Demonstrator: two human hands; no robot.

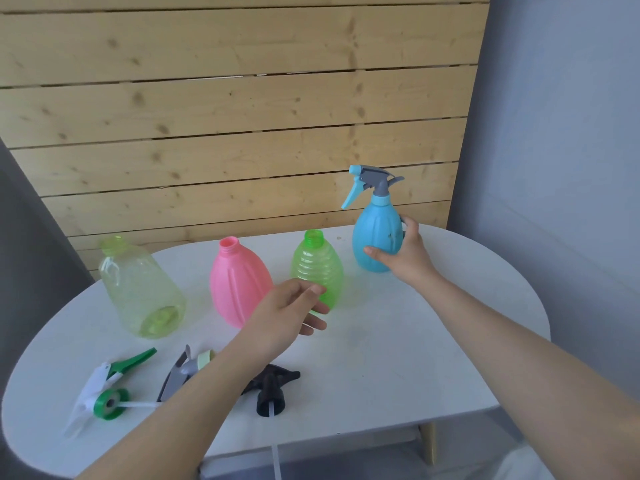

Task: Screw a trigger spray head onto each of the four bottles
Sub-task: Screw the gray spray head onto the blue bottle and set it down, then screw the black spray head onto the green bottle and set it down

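A person's right hand [403, 252] wraps the belly of a blue bottle [375, 237], its blue-and-grey trigger spray head [372, 183] already seated on the neck, at the far right of a white oval counter [433, 358]. The left hand [289, 315] hovers low in front of a green ribbed bottle [317, 268], fingers [313, 291] loosely spread and holding nothing, just at the bottle's lower flank; whether they touch it cannot be told.

1 of 4 bottles appears finished. The green ribbed bottle, a pink bottle [239, 282] and a pale yellow-green clear bottle [140, 289] stand open-necked in a row to the left. 3 loose heads lie near the front edge: a green-and-white spray head [110, 386], a grey spray head [183, 372] partly hidden under the left forearm, and a black spray head [272, 388] with its dip tube hanging over the edge.

The next step looks like steadying the green ribbed bottle and fetching a head. Done well, that means gripping the body firmly, feeding the tube straight down the neck, then seating the collar square before turning, since a tilted start may cross the thread.
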